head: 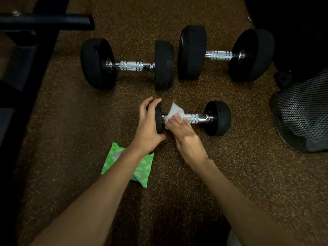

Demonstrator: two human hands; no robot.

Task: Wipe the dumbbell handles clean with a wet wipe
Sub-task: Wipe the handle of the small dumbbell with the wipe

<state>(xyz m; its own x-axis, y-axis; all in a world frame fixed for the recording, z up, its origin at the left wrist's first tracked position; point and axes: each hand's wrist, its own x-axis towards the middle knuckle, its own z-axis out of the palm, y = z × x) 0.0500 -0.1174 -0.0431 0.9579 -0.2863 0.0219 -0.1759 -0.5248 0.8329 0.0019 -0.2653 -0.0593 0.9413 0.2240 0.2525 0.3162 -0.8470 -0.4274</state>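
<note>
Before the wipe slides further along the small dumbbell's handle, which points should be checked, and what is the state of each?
1. Left hand steadies the small dumbbell by its near weight: ok.
2. Right hand presses the wet wipe on the handle: ok.
3. Rest of the handle free of obstacles: ok.
4. Wipe still moist: cannot tell.
5. Green wipe pack within reach, under the left forearm: ok.
6. Two large dumbbells already wiped: cannot tell.
</note>
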